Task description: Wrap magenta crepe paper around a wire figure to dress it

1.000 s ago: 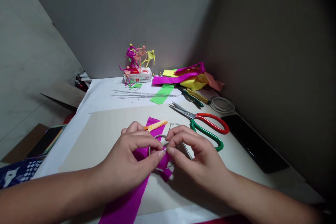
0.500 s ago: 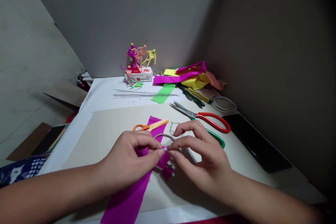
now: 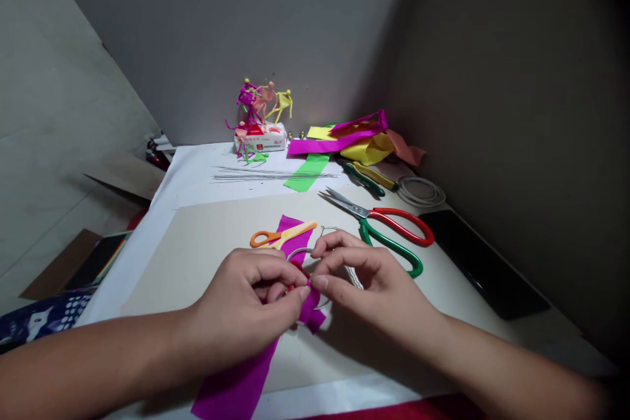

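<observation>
I am watching both hands working narrow at lower centre of the frame: the left hand (image 3: 241, 295) and right hand (image 3: 367, 282) are pinching a magenta paper strip (image 3: 236, 387) where it is crossing a thin metal ring (image 3: 298, 252). A tight pinch right at the ring looks like the sound way of working here, keeping the paper taut. Orange-handled scissors (image 3: 263, 238) are lying just above the hands on a beige card sheet (image 3: 187, 262), red-and-green scissors (image 3: 388, 230) to the right. The white-covered counter (image 3: 191, 170) is narrowing toward upper centre, twisted-paper figures (image 3: 260, 105) standing on a box (image 3: 260, 139) against a grey wall (image 3: 197, 33)
</observation>
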`<state>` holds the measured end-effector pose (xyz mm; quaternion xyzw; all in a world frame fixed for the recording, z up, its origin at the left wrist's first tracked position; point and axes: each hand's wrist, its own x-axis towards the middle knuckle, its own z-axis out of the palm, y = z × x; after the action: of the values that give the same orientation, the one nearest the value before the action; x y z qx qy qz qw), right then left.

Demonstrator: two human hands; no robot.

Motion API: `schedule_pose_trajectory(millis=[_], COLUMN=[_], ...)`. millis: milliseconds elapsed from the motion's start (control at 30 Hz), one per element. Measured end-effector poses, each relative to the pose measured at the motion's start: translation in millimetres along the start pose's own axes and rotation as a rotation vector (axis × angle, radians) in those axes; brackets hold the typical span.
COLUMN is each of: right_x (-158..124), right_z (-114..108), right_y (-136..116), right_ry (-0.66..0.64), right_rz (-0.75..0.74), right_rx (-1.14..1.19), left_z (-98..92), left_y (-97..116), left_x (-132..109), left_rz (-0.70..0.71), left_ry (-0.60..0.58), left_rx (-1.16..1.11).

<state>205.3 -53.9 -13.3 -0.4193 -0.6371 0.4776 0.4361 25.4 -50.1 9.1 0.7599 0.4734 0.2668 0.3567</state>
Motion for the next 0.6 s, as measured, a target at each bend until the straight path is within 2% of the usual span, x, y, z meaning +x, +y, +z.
schedule_pose_trajectory(millis=[200, 433, 600], right_x=[-0.1, -5.4, -6.5], right_z=[0.6, 2.0, 1.1], right_y=[0.7, 1.3, 2.3], right_ry=[-0.006, 0.126, 0.106], right_rz=[-0.12, -0.374, -0.423], right_rx=[-0.002, -0.215, -0.26], left_z=[-0.4, -0.6, -0.3], left_y=[-0.6, -2.0, -3.4], left_x=[0.0, 1.3, 1.1], left_rz=[0.015, -0.096, -0.118], left_ry=[0.013, -0.006, -0.022], left_rx=[-0.006, -0.119, -0.169])
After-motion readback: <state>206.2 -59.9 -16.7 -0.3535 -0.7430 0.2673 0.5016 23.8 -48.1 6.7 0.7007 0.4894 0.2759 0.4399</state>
